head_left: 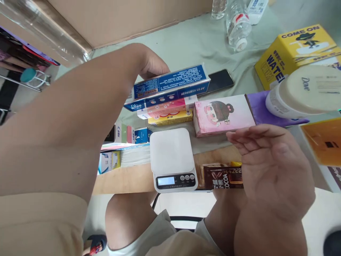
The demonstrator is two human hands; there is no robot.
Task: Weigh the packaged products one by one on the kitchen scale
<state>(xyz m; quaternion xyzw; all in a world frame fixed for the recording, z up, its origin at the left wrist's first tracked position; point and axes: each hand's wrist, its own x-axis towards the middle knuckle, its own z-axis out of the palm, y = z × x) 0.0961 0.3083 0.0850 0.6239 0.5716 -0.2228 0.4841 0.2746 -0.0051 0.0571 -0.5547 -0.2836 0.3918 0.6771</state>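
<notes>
While the left hand (149, 65) grips the long blue-and-white cardboard box (170, 85) above the stacked cartons | right hand (269, 160) flat, fingers spread, empty, beside the white digital scale (172, 151) | advice: lower box level, centred on platform.

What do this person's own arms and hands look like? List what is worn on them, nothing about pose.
Both arms are bare. The left hand and right hand wear no gloves, and no rings, watch or bracelet show. The left arm is bare up to a short beige sleeve at the lower left edge. No sleeve shows on the right forearm.
</notes>
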